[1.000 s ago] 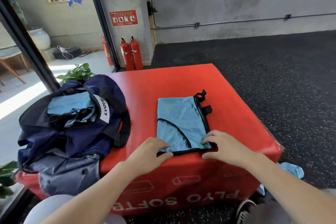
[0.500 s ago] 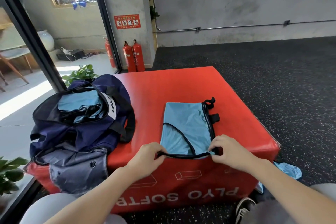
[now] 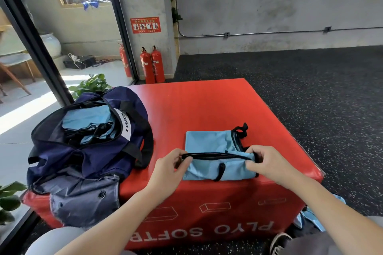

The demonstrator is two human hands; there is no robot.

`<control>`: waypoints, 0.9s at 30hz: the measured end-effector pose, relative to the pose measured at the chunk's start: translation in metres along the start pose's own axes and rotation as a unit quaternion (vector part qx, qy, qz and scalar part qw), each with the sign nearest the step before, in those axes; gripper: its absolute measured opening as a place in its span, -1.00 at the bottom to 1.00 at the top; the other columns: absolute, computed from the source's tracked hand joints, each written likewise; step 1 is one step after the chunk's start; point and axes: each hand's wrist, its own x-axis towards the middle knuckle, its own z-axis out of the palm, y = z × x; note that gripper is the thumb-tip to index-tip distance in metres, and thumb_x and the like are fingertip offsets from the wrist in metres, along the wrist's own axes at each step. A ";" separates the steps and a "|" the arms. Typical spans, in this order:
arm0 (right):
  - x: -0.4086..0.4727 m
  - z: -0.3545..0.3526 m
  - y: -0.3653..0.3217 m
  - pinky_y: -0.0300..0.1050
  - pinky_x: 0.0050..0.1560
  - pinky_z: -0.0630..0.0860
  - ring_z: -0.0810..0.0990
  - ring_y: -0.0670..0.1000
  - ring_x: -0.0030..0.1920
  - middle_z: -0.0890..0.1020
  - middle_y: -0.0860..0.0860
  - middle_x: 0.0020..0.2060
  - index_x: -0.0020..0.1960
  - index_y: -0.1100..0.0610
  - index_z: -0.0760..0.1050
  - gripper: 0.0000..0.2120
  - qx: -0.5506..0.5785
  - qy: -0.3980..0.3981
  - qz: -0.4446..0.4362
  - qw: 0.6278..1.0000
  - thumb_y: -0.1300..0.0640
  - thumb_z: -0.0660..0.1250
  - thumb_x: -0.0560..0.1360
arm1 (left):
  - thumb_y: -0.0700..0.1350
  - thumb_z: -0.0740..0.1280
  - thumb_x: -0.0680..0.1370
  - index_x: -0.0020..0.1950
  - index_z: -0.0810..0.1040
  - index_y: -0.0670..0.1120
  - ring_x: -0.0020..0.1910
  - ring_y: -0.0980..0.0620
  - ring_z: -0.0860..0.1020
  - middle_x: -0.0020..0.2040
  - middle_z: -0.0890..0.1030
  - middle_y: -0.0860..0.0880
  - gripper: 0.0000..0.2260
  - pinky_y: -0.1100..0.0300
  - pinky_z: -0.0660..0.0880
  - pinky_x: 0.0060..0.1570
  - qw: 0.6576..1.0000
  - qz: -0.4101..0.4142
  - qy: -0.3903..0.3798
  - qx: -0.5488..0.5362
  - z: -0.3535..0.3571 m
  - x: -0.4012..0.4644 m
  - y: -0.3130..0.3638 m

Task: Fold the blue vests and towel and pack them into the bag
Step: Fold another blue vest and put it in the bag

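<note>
- Big red foam plyo box [image 3: 207, 107] takes up most of the view, sitting on dark speckled gym flooring [image 3: 310, 80].
- Navy duffel bag [image 3: 83, 151] is slumped on the box's left side, mouth gaping open, and you can see light blue fabric [image 3: 85, 118] already tucked inside it. Its black strap flops over toward the middle of the box.
- The blue vest [image 3: 209, 143] lies on the near right part of the box, well apart from the bag. The near edge is lifted up off the box and doubled back, so the black trim runs in a line between the two hands.
- Left hand [image 3: 170, 170] comes in from below, fingers curled, pinching the left end of that black-trimmed edge.
- Right hand [image 3: 267, 163] does the same on the right end, thumb and fingers pinching the fabric corner, knuckles up.
- More light blue cloth [image 3: 310, 217] sits on the floor by the box's near right corner.
</note>
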 end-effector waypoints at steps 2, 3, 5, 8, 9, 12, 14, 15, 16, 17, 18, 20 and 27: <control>0.009 0.000 -0.003 -0.11 -0.28 0.31 0.38 -0.10 -0.38 0.49 -0.06 -0.43 -0.20 0.08 0.58 -0.92 0.011 0.028 -0.006 1.000 0.22 0.42 0.44 | -0.03 0.37 0.61 -0.06 0.56 0.11 -0.38 0.05 0.45 -0.34 0.56 -0.04 -0.94 0.03 0.46 -0.29 1.000 -0.005 0.017 -0.013 0.003 0.009 0.002; 0.014 0.001 -0.003 -0.09 -0.26 0.34 0.41 -0.07 -0.37 0.54 -0.02 -0.40 -0.17 0.03 0.60 -0.95 0.011 0.042 -0.008 0.999 0.16 0.42 0.45 | -0.02 0.37 0.61 -0.04 0.57 0.11 -0.35 0.01 0.50 -0.32 0.58 -0.02 -0.95 0.02 0.49 -0.25 0.999 -0.009 0.026 -0.016 0.004 0.014 0.004; 0.027 0.002 -0.005 -0.06 -0.21 0.42 0.54 0.02 -0.30 0.65 0.01 -0.30 -0.09 -0.05 0.63 -0.96 0.014 0.068 -0.009 0.998 0.07 0.41 0.47 | -0.02 0.37 0.61 -0.02 0.58 0.12 -0.28 0.01 0.57 -0.28 0.62 0.03 -0.96 0.05 0.52 -0.20 0.999 -0.021 0.046 -0.013 0.007 0.027 0.005; 0.049 0.003 -0.009 -0.12 -0.05 0.53 0.66 -0.15 -0.09 0.71 -0.17 -0.15 0.02 -0.09 0.63 -0.89 0.017 0.083 -0.002 0.996 0.10 0.39 0.56 | -0.01 0.37 0.61 -0.01 0.59 0.11 -0.25 0.10 0.59 -0.24 0.64 0.08 -0.98 0.16 0.53 -0.19 0.996 -0.037 0.079 -0.015 0.011 0.050 0.004; 0.058 0.004 -0.009 -0.16 -0.02 0.54 0.65 -0.19 -0.06 0.70 -0.22 -0.12 0.04 -0.09 0.63 -0.89 0.006 0.083 0.001 0.997 0.09 0.38 0.57 | -0.02 0.37 0.61 -0.01 0.59 0.11 -0.26 0.12 0.58 -0.24 0.64 0.10 -0.97 0.19 0.52 -0.20 0.995 -0.040 0.087 -0.020 0.013 0.057 0.004; 0.086 0.006 -0.006 -0.26 0.00 0.48 0.62 -0.23 -0.02 0.69 -0.24 -0.09 0.08 -0.12 0.60 -0.89 -0.056 0.076 0.000 0.996 0.03 0.34 0.59 | -0.05 0.37 0.61 -0.02 0.59 0.11 -0.24 0.05 0.59 -0.21 0.65 0.08 -0.95 0.12 0.53 -0.17 0.992 -0.059 0.102 -0.054 0.020 0.079 -0.002; 0.105 0.007 -0.001 -0.34 -0.03 0.42 0.59 -0.21 0.01 0.66 -0.24 -0.05 0.12 -0.10 0.58 -0.88 -0.090 0.070 0.002 0.994 0.02 0.32 0.61 | -0.04 0.37 0.61 -0.01 0.59 0.10 -0.28 0.02 0.56 -0.23 0.64 0.06 -0.96 0.03 0.51 -0.18 0.989 -0.078 0.103 -0.069 0.024 0.090 -0.006; 0.113 0.007 0.002 -0.35 -0.05 0.40 0.58 -0.20 0.02 0.64 -0.23 -0.03 0.13 -0.09 0.57 -0.87 -0.099 0.066 0.005 0.993 0.02 0.30 0.62 | -0.02 0.36 0.61 0.01 0.58 0.11 -0.33 0.07 0.51 -0.27 0.62 0.08 -0.98 0.03 0.48 -0.22 0.988 -0.088 0.102 -0.074 0.026 0.094 -0.007; 0.121 0.008 0.004 -0.35 -0.06 0.39 0.57 -0.18 0.02 0.63 -0.22 -0.03 0.13 -0.09 0.57 -0.87 -0.109 0.062 0.011 0.992 0.02 0.29 0.62 | 0.01 0.36 0.61 0.05 0.56 0.11 -0.37 0.12 0.46 -0.30 0.59 0.09 -0.96 0.07 0.44 -0.28 0.987 -0.101 0.100 -0.075 0.028 0.096 -0.008; 0.127 0.008 0.008 -0.32 -0.07 0.39 0.57 -0.15 0.02 0.63 -0.19 -0.03 0.13 -0.08 0.57 -0.88 -0.119 0.057 0.020 0.991 0.03 0.29 0.62 | 0.03 0.37 0.60 0.10 0.52 0.11 -0.38 0.15 0.46 -0.29 0.58 0.07 -0.89 0.13 0.44 -0.31 0.986 -0.122 0.092 -0.072 0.030 0.097 -0.008; 0.132 0.009 0.013 -0.27 -0.07 0.39 0.56 -0.12 0.01 0.63 -0.16 -0.03 0.11 -0.08 0.56 -0.88 -0.132 0.049 0.030 0.990 0.03 0.29 0.62 | 0.05 0.39 0.58 0.18 0.47 0.12 -0.37 0.14 0.48 -0.24 0.62 0.03 -0.80 0.19 0.45 -0.33 0.984 -0.147 0.077 -0.068 0.032 0.096 -0.010; 0.140 0.011 0.024 -0.22 -0.11 0.40 0.56 -0.10 -0.03 0.63 -0.11 -0.06 0.07 -0.09 0.55 -0.92 -0.155 0.025 0.053 0.986 0.04 0.30 0.62 | 0.00 0.43 0.56 0.33 0.35 0.15 -0.34 0.10 0.53 -0.11 0.65 -0.06 -0.60 0.28 0.46 -0.36 0.981 -0.179 0.044 -0.055 0.037 0.089 -0.016; 0.158 0.013 0.034 -0.02 -0.05 0.50 0.57 0.02 -0.05 0.63 -0.04 -0.08 0.04 -0.01 0.59 -0.92 -0.197 0.017 0.085 0.976 0.03 0.33 0.59 | -0.20 0.34 0.59 0.24 0.56 0.11 -0.21 0.12 0.56 -0.06 0.64 0.05 -0.71 0.25 0.52 -0.15 0.993 -0.101 0.025 0.059 0.039 0.081 -0.052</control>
